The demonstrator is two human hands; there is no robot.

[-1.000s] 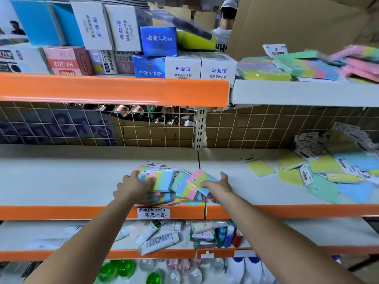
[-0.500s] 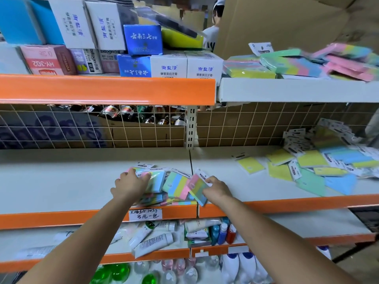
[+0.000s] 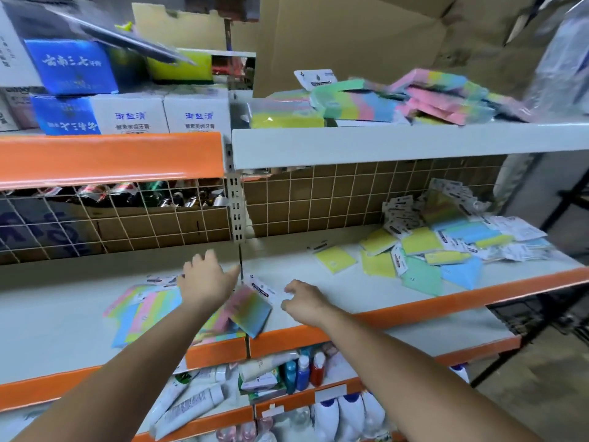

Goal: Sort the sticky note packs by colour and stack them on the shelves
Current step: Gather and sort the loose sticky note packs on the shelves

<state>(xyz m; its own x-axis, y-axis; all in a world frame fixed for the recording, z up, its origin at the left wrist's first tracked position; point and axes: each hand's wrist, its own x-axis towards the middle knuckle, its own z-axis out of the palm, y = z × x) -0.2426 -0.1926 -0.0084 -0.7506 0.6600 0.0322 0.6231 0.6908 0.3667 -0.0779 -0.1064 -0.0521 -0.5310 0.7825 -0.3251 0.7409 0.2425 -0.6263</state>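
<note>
A loose pile of rainbow-striped sticky note packs (image 3: 145,311) lies at the front of the middle shelf (image 3: 347,290). One striped pack (image 3: 251,312) lies tilted at the pile's right, overhanging the orange shelf edge. My left hand (image 3: 207,282) hovers over the pile with fingers straight and holds nothing. My right hand (image 3: 302,301) is just right of the tilted pack, fingers loosely curled and empty. Single-colour packs in yellow, green and blue (image 3: 446,250) are heaped at the shelf's right end, with one yellow pack (image 3: 334,258) apart. More striped packs (image 3: 366,103) lie on the top shelf.
Toothpaste boxes (image 3: 134,114) fill the top shelf at the left. A wire grid (image 3: 318,199) backs the middle shelf. Tubes (image 3: 191,400) and small bottles (image 3: 302,371) crowd the lower shelf. Cardboard (image 3: 350,36) stands behind the rack.
My right hand has let go of the striped pack and moved right. My left hand has lifted off the pile. The view has swung to the right.
</note>
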